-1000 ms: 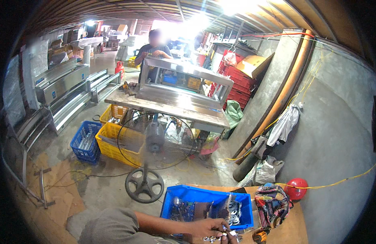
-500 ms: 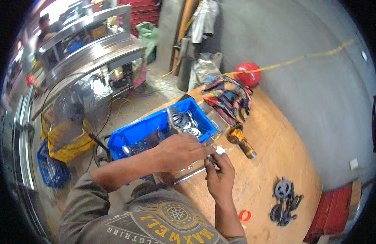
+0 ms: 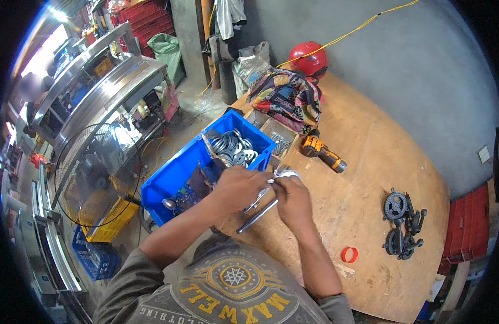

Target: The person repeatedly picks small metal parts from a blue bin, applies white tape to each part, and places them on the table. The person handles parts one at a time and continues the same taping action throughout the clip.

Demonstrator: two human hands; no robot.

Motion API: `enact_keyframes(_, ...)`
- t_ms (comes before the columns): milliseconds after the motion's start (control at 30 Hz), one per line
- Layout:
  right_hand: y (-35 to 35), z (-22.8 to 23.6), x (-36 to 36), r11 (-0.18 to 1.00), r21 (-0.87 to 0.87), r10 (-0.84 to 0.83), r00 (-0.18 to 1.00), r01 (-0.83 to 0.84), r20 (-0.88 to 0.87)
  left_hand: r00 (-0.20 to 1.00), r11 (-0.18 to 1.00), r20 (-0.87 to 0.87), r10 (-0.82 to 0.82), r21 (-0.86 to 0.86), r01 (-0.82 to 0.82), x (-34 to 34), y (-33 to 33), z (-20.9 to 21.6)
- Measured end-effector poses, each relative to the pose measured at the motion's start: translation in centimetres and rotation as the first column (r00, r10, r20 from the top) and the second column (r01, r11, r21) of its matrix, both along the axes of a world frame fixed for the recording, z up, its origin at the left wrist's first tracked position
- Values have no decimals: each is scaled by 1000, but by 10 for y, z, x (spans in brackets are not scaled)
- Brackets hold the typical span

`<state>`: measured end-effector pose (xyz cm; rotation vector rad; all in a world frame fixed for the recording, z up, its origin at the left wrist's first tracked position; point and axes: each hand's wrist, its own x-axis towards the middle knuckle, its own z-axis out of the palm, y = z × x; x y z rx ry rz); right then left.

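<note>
My left hand [image 3: 240, 188] and my right hand [image 3: 294, 202] meet over the near side of the wooden table. Both have their fingers closed around a small shiny silver-white part [image 3: 286, 173], partly covered by the fingers. Its exact kind does not show. A slim metal rod [image 3: 258, 215] lies beneath them, slanting across the table edge. Just beyond my left hand stands a blue plastic bin [image 3: 171, 171], which holds grey ring-shaped discs [image 3: 237, 148] in its far section and small loose hardware nearer me.
An orange-black cordless drill [image 3: 322, 152] lies right of an open box of screws [image 3: 280, 135]. Farther back are a patterned cloth bag [image 3: 287, 100] and a red helmet [image 3: 308, 58]. Black crank-like parts [image 3: 402, 221] and a red ring [image 3: 349, 254] sit at right. A caged fan [image 3: 95, 173] stands left.
The view has shifted, so the table things appear displaced. My hands stay together at the small part; my right hand has turned, with its back now more upward.
</note>
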<state>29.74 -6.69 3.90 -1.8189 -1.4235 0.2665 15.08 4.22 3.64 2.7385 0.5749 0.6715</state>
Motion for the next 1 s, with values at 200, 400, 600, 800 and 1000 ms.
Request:
enact_keyframes(200, -26, -12, 40, 1000, -21, -20, 996, 18, -89, 993, 998, 92, -69, 3, 69, 44, -13, -20)
enact_keyframes(400, -54, -11, 32, 969, -234, -140, 951, 75, -277, 950, 997, -309, 46, -42, -62, 70, 0, -7)
enact_keyframes(600, -77, -38, -15, 979, -96, 150, 950, -181, -273, 931, 998, -359, -67, -35, 58, 74, 35, -11)
enact_keyframes(800, -87, -70, 43, 963, -237, -251, 742, 127, -622, 766, 983, -642, -46, 106, 148, 59, 6, -122)
enact_keyframes(1000, -105, -113, 25, 958, -204, -286, 693, 201, -662, 775, 991, -626, 93, -21, -135, 57, -8, -121)
